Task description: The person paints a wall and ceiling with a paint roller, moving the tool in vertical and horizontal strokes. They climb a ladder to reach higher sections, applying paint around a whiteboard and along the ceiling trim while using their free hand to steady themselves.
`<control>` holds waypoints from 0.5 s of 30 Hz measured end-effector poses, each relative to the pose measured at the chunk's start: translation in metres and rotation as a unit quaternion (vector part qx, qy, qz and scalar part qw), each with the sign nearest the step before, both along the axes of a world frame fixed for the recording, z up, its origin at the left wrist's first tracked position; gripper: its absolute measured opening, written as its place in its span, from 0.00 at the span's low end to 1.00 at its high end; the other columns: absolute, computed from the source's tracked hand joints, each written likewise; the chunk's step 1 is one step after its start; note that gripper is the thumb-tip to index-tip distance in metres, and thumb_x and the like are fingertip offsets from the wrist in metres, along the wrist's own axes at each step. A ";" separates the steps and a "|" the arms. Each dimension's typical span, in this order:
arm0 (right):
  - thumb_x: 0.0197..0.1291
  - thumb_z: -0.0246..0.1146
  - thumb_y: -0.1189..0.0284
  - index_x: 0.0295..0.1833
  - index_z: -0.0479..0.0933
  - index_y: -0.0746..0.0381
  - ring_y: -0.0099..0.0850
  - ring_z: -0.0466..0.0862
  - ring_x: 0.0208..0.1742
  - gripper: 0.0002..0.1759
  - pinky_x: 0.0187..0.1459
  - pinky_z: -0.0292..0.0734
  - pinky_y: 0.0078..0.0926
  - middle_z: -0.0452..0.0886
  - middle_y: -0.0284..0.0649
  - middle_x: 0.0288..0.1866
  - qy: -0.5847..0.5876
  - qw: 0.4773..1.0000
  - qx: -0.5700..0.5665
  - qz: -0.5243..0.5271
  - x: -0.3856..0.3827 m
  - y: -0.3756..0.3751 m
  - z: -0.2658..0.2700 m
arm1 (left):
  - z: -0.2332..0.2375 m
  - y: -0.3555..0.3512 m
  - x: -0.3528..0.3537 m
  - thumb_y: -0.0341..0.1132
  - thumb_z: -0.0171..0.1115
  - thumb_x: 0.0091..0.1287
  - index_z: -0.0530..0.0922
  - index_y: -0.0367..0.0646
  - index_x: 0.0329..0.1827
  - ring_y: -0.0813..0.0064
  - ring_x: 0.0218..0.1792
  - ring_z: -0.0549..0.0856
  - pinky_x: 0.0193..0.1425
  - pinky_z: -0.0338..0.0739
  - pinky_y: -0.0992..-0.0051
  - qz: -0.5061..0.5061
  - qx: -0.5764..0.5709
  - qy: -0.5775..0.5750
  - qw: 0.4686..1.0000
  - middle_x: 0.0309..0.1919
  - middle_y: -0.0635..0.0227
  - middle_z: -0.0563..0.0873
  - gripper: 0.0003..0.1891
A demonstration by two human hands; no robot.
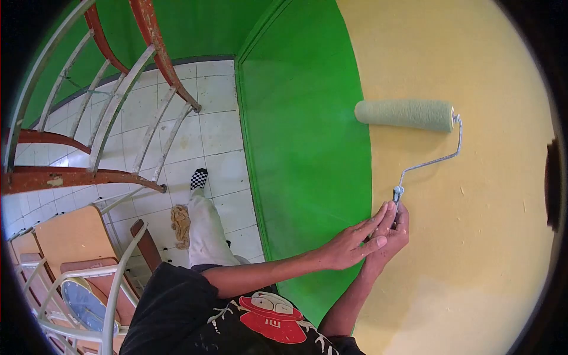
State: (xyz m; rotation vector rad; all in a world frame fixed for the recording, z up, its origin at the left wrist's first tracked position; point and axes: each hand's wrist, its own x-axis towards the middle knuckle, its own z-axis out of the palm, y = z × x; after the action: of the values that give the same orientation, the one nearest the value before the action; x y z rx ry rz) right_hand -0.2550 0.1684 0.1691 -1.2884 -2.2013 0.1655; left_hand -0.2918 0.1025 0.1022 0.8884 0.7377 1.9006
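Note:
A paint roller (408, 115) with a pale, greenish-cream sleeve lies across the yellow wall (461, 236), its left end at the border with the green paint (302, 130). From the sleeve's right end a bent wire frame (432, 161) runs down to the handle, most of which my fingers hide. My right hand (395, 236) is closed around that handle. Against it rests my left hand (354, 244), its fingers reaching along the handle and its thumb across my right hand. Small pale specks of paint show on the fingers.
At left, upturned furniture with reddish-brown wood and metal bars (127, 89) stands on the white tiled floor (219, 136). Below it are stacked chairs (77, 236) and a round clock (89, 302). A brown cloth (180, 225) lies by my checkered shoe (199, 178).

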 end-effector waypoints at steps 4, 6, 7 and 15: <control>0.75 0.61 0.70 0.52 0.81 0.68 0.22 0.76 0.29 0.12 0.29 0.72 0.26 0.81 0.36 0.29 0.036 0.999 0.007 0.001 0.037 -0.012 0.002 | 0.002 -0.011 0.032 0.53 0.47 0.82 0.38 0.41 0.86 0.51 0.76 0.68 0.71 0.75 0.63 -0.011 -0.004 0.036 0.999 0.82 0.46 0.58 0.42; 0.75 0.60 0.70 0.52 0.82 0.68 0.22 0.76 0.29 0.12 0.29 0.72 0.25 0.80 0.36 0.29 0.037 0.999 0.005 -0.006 0.052 -0.016 0.005 | 0.003 -0.014 0.044 0.53 0.48 0.82 0.38 0.41 0.86 0.52 0.77 0.68 0.70 0.76 0.64 -0.027 -0.003 0.045 0.999 0.82 0.47 0.56 0.42; 0.75 0.60 0.70 0.53 0.82 0.68 0.21 0.75 0.29 0.12 0.29 0.72 0.25 0.80 0.35 0.29 0.035 0.999 0.005 -0.012 0.060 -0.018 0.007 | 0.005 -0.016 0.052 0.52 0.48 0.82 0.38 0.41 0.86 0.52 0.77 0.67 0.70 0.76 0.64 -0.034 0.001 0.042 0.999 0.82 0.47 0.56 0.42; 0.74 0.60 0.72 0.56 0.82 0.68 0.21 0.76 0.30 0.13 0.30 0.73 0.25 0.81 0.36 0.31 0.025 0.999 -0.021 -0.025 0.127 -0.055 0.017 | 0.013 -0.054 0.113 0.50 0.49 0.82 0.38 0.39 0.85 0.54 0.83 0.54 0.83 0.57 0.61 -0.092 -0.001 0.004 0.996 0.85 0.51 0.47 0.41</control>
State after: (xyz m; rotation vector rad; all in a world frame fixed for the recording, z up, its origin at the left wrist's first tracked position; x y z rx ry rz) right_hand -0.1277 0.1137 0.1858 -1.3465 -2.1312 0.2223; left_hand -0.1784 0.0486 0.1153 0.9309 0.6403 1.7344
